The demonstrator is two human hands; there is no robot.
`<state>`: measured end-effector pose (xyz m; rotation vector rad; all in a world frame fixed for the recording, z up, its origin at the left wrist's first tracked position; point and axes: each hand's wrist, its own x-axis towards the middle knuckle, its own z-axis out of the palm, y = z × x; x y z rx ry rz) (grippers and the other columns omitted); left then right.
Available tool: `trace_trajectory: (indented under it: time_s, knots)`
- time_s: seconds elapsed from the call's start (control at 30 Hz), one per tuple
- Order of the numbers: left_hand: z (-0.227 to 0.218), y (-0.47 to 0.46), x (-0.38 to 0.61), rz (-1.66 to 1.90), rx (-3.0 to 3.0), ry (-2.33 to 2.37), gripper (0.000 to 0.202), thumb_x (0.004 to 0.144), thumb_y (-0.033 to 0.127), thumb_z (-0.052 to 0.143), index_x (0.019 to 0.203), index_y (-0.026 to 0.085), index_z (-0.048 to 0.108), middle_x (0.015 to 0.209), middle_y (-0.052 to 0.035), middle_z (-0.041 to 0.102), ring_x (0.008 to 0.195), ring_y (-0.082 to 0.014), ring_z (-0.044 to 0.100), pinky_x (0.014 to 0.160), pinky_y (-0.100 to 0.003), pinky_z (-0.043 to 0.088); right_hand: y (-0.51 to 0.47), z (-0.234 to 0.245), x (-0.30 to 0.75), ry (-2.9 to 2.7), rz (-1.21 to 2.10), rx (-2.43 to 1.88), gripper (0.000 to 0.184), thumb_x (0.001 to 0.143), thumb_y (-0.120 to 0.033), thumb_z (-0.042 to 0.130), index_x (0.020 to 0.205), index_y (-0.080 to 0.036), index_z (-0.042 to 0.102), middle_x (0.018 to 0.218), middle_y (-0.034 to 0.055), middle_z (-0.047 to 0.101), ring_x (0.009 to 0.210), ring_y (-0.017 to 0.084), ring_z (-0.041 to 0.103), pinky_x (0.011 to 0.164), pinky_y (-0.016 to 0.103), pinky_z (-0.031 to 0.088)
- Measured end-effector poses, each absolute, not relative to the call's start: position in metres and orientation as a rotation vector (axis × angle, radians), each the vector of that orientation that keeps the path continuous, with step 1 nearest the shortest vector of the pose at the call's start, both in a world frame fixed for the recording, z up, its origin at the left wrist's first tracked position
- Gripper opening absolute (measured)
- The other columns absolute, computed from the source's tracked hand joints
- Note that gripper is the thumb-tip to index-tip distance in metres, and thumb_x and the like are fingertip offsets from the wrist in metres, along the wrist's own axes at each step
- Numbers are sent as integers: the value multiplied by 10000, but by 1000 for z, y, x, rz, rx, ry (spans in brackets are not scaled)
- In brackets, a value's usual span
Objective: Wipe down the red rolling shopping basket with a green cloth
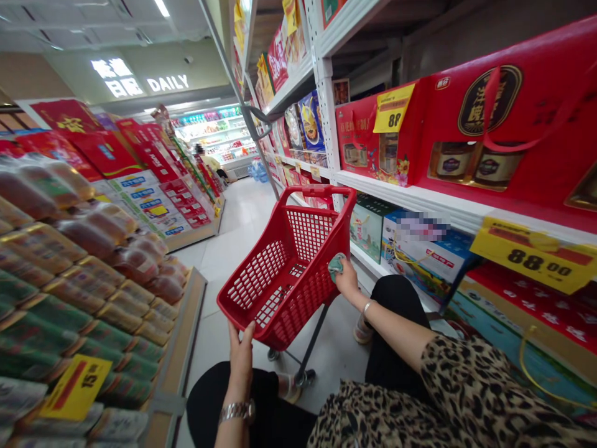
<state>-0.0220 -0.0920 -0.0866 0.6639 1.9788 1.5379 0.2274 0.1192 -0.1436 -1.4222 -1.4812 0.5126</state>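
Note:
A red plastic shopping cart [289, 323] with a lattice basket stands on the aisle floor in front of me, and nothing lies in it. My left hand [240, 351] grips the basket's near left rim, thumb on top and fingers below the edge. Against the basket's right outer side, near the handle end, my right hand [347, 280] presses a folded green cloth [336, 266]. Its fingers are closed around the cloth and partly hidden by it. The cart's red handle [317, 190] points away from me, toward the far end of the aisle.
Shelves [382, 190] with red gift boxes [466, 124] and yellow price tags rise close on my right. To the left, stacked packs of bottles and cans [88, 280] line a low platform. A grey metal pole [233, 68] stands beyond the cart. Farther back, a person [212, 163] is beside a display.

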Motion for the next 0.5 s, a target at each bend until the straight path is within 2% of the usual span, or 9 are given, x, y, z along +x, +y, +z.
trace_trajectory:
  time_s: [0.13,0.3,0.5]
  knots:
    - [-80,-94,-16,1538,678,1996,875,844,549,646,1618,429,256,1620,-63,450,1434,-351,471,1033,-474,497,99,-142,214,-1556,478,-1348,310,759,-70,513,984,-234,649,975,71,674,898,246,656,825,363,550]
    - [-80,-92,-15,1544,680,2004,883,841,559,644,1621,406,260,1625,-74,444,1440,-361,456,1038,-476,483,79,-139,204,-1609,441,-1278,357,763,-42,498,1015,-240,656,1028,90,658,979,272,636,878,399,539]
    - [-86,-89,-20,1530,659,2018,872,843,546,632,1616,420,251,1626,-58,440,1415,-350,482,1021,-465,491,50,-146,191,-1740,419,-1160,347,742,-14,481,949,-239,647,981,80,639,929,263,603,843,389,530]
